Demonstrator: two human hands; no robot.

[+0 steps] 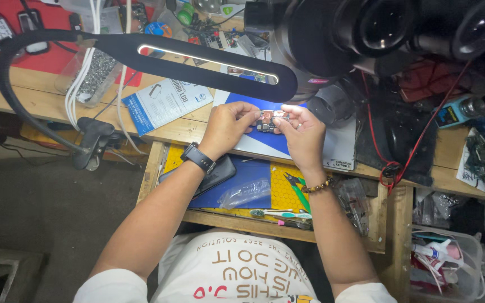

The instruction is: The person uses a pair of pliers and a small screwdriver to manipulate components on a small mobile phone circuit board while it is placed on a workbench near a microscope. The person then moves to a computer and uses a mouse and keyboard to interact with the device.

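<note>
Both of my hands hold a small circuit board [270, 119] with copper-coloured and dark parts over a blue work mat [265, 140] on the wooden bench. My left hand [228, 124] pinches the board's left end; a dark smartwatch [198, 157] sits on that wrist. My right hand [304, 132] grips the board's right end, and a beaded bracelet [316, 186] circles that wrist. The board's underside is hidden by my fingers.
A black gooseneck lamp [209, 59] arches over the bench, clamped at the left edge. A microscope head [377, 28] looms at top right. An open drawer [254, 196] below holds a dark phone [214, 177], a plastic bag, green-handled cutters [298, 191] and a toothbrush. Cables and clutter lie right.
</note>
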